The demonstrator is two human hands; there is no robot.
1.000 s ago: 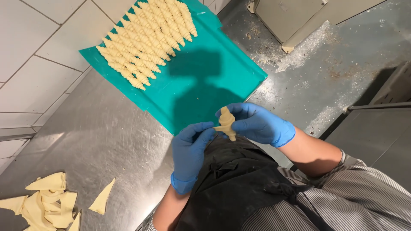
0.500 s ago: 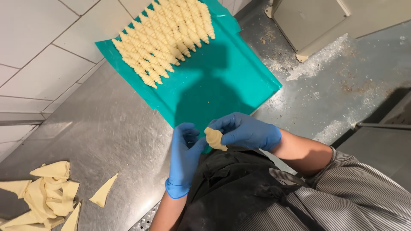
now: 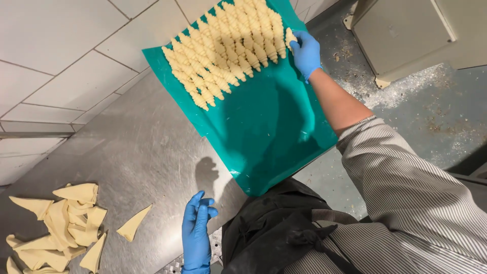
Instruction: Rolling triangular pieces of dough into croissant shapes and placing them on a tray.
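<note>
My right hand [image 3: 306,50], in a blue glove, reaches to the far right edge of the teal sheet [image 3: 264,132] and holds a small rolled dough piece [image 3: 289,36] against the end of the rows. Several rows of rolled dough pieces [image 3: 225,50] fill the far half of the sheet. My left hand [image 3: 197,228], also gloved in blue, hovers low over the steel table [image 3: 127,152] near its front edge, fingers apart and holding nothing. A single dough triangle [image 3: 133,223] lies just left of that hand.
A pile of cut dough triangles [image 3: 56,228] lies at the table's near left. White wall tiles [image 3: 61,61] border the table on the left. A beige cabinet base [image 3: 406,35] stands on the flour-dusted floor [image 3: 431,101] to the right.
Both hands were together rolling a dough piece near my body. My right hand has since carried the rolled piece out to the rows on the sheet, and my left hand has dropped toward the table.
</note>
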